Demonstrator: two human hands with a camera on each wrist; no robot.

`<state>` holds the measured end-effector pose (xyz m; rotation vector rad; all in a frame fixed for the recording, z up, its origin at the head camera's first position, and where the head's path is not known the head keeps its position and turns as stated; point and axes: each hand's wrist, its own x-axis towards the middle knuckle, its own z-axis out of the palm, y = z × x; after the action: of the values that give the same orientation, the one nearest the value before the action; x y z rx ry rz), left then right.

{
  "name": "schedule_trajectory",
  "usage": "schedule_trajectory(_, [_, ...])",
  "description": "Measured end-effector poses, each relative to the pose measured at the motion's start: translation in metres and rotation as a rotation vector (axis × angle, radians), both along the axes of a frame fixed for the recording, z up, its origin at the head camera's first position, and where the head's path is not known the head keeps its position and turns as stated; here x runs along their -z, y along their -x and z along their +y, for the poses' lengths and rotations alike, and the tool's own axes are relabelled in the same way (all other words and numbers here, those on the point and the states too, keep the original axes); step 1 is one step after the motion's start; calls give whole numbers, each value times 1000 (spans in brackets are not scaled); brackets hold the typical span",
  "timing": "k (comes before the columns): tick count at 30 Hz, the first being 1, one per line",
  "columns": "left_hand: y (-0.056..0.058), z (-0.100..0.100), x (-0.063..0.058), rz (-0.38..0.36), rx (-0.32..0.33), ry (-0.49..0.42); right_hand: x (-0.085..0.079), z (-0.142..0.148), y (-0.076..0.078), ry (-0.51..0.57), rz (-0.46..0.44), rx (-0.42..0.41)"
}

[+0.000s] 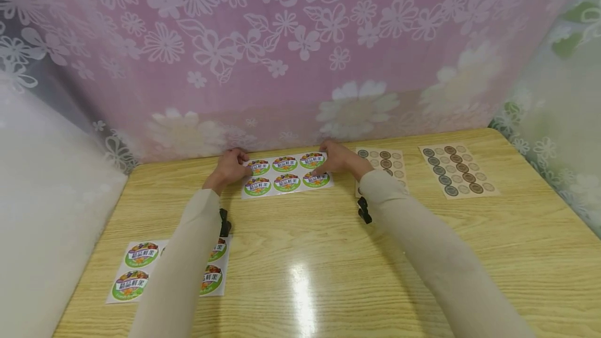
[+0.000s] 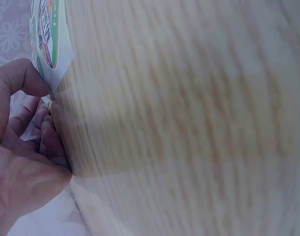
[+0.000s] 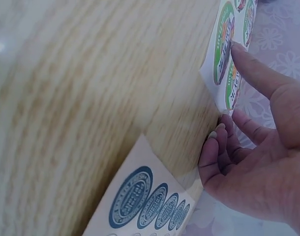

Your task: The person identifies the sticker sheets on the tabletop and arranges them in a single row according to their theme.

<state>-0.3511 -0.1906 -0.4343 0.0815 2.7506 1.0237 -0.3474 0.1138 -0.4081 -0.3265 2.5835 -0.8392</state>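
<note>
A white sheet of oval fruit stickers (image 1: pixel 287 175) lies near the back edge of the table, green at the bottom of each sticker with colourful fruit on top. At its left end my left hand (image 1: pixel 231 166) holds the edge; in the left wrist view the sheet's corner (image 2: pixel 64 64) is at a fingertip, with the other fingers curled below. My right hand (image 1: pixel 339 157) holds the right end, its thumb (image 3: pixel 246 61) lying over a sticker and the other fingers bent by the sheet's edge. How far the fingers reach underneath is hidden.
A second fruit sticker sheet (image 1: pixel 218 288) lies front left, partly under my left forearm. Two tan sheets of round stickers lie at the right: one (image 1: pixel 375 151) partly behind my right forearm, the other (image 1: pixel 459 171) farther right. A floral curtain (image 1: pixel 300 82) hangs behind the wooden table (image 1: pixel 300 244).
</note>
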Motion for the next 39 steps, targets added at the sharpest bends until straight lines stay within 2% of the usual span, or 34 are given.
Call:
schedule_trajectory(9, [-2, 1, 2, 55, -3, 12, 2, -3, -2, -2, 35, 30])
schedule_trajectory(21, [-4, 4, 2, 90, -11, 33, 2, -2, -3, 15, 9, 44])
schedule_trajectory(31, [-7, 10, -3, 63, -8, 32, 2, -2, -2, 78, -4, 48])
schedule_trajectory(39, [-11, 13, -4, 43, -39, -34, 5, -1, -1, 134, -10, 92])
